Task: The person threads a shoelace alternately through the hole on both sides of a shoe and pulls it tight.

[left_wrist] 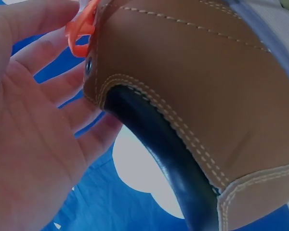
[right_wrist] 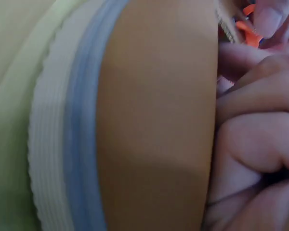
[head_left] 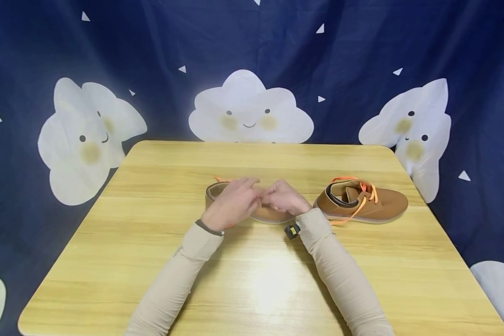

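Observation:
A brown shoe [head_left: 273, 216] with orange laces sits at the middle of the table, its toe pointing right and its collar to the left. Over its lacing, my left hand [head_left: 235, 200] comes in from the left, thumb and index finger at the orange shoelace [left_wrist: 82, 30], the other fingers stretched along the eyelet flap [left_wrist: 90, 72]. From the right, my right hand [head_left: 286, 198] reaches across the toe, its fingers [right_wrist: 260, 139] curled at the lace beside the left fingertips. The two hands meet and hide most of the lacing; the right fingertips are not visible.
A second brown shoe [head_left: 386, 205] stands to the right, toe pointing right, its orange laces loosely threaded with one end trailing on the wooden table [head_left: 151, 261]. Behind the table hangs a dark blue curtain [head_left: 252, 37] with white clouds.

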Demonstrator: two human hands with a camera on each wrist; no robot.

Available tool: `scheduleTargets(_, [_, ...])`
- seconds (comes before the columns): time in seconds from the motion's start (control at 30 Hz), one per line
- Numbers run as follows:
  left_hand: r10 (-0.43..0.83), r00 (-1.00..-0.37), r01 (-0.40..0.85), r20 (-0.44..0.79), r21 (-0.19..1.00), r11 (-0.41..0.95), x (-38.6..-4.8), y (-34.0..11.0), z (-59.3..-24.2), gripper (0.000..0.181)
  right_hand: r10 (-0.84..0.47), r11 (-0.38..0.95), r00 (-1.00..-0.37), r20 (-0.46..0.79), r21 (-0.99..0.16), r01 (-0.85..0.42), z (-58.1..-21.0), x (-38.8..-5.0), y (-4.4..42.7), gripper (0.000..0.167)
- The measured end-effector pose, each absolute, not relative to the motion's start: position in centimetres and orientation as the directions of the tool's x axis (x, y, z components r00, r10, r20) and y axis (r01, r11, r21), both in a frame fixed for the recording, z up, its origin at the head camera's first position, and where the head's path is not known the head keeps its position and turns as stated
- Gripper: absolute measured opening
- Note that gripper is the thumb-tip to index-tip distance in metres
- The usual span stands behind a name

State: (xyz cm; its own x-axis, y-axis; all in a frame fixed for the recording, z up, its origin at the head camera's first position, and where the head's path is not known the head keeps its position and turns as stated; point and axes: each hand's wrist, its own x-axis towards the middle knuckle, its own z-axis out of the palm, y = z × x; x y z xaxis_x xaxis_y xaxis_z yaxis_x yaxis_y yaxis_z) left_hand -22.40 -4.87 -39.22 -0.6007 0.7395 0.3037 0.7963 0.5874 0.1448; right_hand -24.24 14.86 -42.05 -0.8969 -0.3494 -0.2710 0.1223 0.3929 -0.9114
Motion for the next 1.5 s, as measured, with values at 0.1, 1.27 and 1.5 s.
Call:
scheduleTargets(0.1, [0.698,-0.657,0.753,0.286,0.198,0.627,-22.3,-5.5,-38.5,0.028,-0.407,0.510,-0.885,-0.225,-0.860,-0.015,-41.6,-24.4,15.3,0.024])
scheduleTargets(1.27, [0.517,-0.854,0.453,0.061,0.578,0.679,-22.0,-7.0,-36.2,0.040,-0.362,0.898,-0.859,-0.362,-0.382,-0.217,-39.3,-23.0,16.8,0.100])
scheduleTargets(1.5, [0.567,-0.822,0.377,-0.056,0.691,0.616,-21.4,-8.0,-34.9,0.051,-0.351,0.905,-0.864,-0.361,-0.369,-0.213,-39.1,-22.8,16.7,0.099])
